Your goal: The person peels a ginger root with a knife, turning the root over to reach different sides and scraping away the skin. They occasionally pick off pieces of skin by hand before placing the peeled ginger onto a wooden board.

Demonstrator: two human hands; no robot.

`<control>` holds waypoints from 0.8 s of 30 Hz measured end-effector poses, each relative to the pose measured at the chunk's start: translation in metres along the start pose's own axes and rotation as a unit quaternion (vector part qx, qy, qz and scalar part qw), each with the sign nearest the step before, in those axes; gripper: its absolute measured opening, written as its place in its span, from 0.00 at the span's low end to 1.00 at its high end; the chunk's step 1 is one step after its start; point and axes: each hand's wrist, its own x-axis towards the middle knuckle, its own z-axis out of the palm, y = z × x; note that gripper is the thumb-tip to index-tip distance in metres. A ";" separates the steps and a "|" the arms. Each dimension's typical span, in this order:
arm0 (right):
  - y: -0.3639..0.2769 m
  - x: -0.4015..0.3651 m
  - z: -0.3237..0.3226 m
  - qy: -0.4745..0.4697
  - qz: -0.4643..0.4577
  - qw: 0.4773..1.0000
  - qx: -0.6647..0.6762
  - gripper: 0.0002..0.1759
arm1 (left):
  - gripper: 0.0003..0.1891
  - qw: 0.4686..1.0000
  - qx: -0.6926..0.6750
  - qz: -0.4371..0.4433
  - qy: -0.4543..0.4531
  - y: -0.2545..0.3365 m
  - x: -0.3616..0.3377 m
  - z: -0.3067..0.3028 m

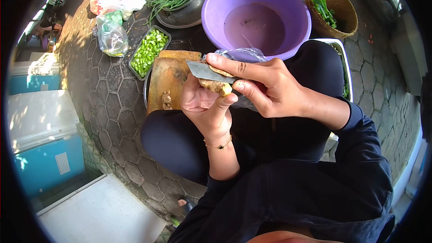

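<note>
My left hand (204, 105) holds a knobbly brown root (215, 86) between thumb and fingers, with a pale yellow cut end near the thumb. A knife (208, 72) with a grey blade lies against the root, its tip pointing left. My right hand (274, 83) grips the knife, the index finger stretched along the blade and the thumb close to the root. The knife's handle is hidden in that hand. Below and behind my left hand is a wooden board (168, 74), on which a small brown piece of root (167, 101) lies.
Beyond my hands stands a purple basin (211, 15) with some water. Left of it are a metal bowl (173, 21) with long green stalks and a tray of chopped green pieces (150, 51). Plastic bags (112, 36) lie farther left. A woven basket (351, 23) stands at the right.
</note>
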 end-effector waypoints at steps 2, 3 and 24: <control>-0.007 0.001 -0.007 -0.087 0.077 0.993 0.010 0.28 | 0.36 1.000 -0.008 -0.003 0.000 0.000 0.000 0.001; -0.006 0.001 -0.007 -0.085 0.077 0.993 0.010 0.28 | 0.35 1.000 -0.015 -0.005 0.004 0.000 0.000 0.001; -0.005 0.002 -0.031 -0.144 0.163 0.959 0.182 0.25 | 0.36 0.976 -0.198 -0.089 0.035 0.003 0.005 -0.004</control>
